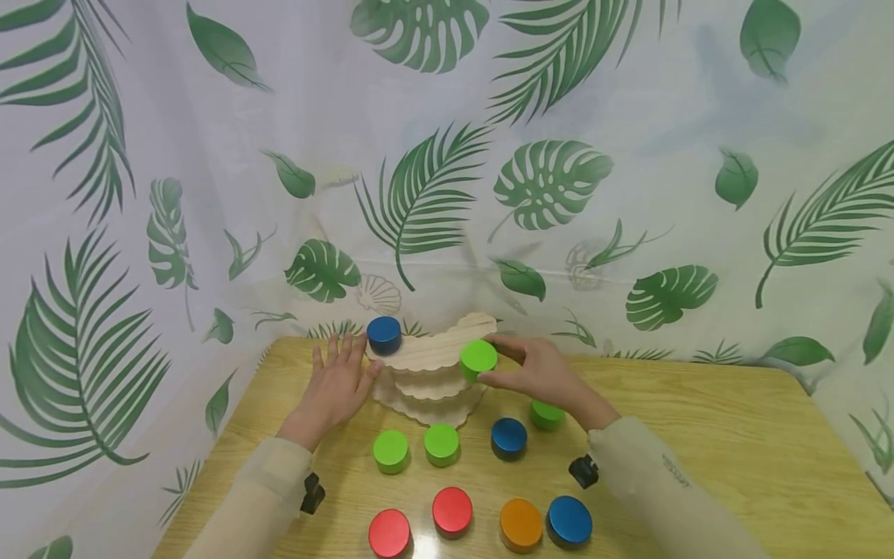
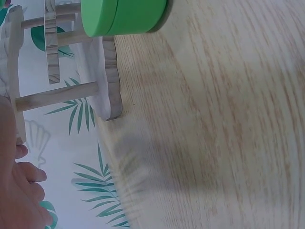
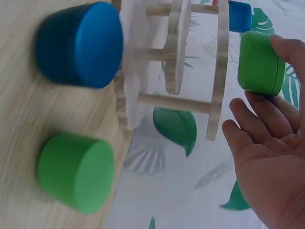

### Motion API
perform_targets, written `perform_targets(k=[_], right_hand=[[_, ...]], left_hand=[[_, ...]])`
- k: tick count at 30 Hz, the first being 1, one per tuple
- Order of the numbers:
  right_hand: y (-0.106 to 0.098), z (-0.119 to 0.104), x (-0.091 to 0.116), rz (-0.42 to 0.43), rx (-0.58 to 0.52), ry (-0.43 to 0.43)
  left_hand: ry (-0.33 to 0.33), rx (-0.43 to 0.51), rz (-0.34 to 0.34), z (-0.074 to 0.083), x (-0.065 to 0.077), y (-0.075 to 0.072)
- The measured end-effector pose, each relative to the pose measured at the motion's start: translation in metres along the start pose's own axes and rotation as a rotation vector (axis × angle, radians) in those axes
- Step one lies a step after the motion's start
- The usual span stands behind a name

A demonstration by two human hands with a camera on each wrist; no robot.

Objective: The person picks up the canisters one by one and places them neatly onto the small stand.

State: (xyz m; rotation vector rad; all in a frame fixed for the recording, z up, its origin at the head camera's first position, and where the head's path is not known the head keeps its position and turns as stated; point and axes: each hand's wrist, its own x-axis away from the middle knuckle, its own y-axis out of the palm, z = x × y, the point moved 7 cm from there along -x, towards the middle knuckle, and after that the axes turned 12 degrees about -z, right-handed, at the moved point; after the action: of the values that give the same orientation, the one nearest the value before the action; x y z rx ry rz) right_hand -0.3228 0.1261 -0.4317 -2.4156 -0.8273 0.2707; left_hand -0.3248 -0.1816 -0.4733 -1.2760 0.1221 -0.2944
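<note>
Between thumb and fingers, my right hand (image 1: 536, 373) pinches a round green tin (image 1: 478, 360) by its sides. In the head view it appears at the right end of a tiered wooden stand's top board (image 1: 429, 349); in the right wrist view the green tin (image 3: 261, 64) is close to that board. On the board's left end sits a dark blue tin (image 1: 384, 335). My left hand (image 1: 337, 386) is beside that end, its fingers extended and thumb near the board's edge. Whether it touches the stand is unclear.
Before the stand are two green tins (image 1: 391, 452) (image 1: 441, 445), a blue tin (image 1: 508, 439) and another green tin (image 1: 548, 414). Nearer me stand two red tins (image 1: 452, 512) (image 1: 389, 534), an orange tin (image 1: 520, 525) and a blue tin (image 1: 569, 521). A leaf-patterned curtain (image 1: 447, 101) hangs behind.
</note>
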Motion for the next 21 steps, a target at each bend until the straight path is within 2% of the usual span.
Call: perform_targets(k=[7,14,21], right_hand=[[0.004,-0.016,-0.025,-0.002,-0.011,-0.016],[0.009,-0.018,-0.044,0.002,-0.002,0.048],[0.017,-0.026,-0.055,0.010,0.057,0.004]], left_hand=[[-0.006,0.008,-0.003,-0.002,0.000,0.001],[-0.010,0.007,-0.006,-0.003,0.000,0.001],[0.001,0.018,-0.012,-0.001,0.001,0.000]])
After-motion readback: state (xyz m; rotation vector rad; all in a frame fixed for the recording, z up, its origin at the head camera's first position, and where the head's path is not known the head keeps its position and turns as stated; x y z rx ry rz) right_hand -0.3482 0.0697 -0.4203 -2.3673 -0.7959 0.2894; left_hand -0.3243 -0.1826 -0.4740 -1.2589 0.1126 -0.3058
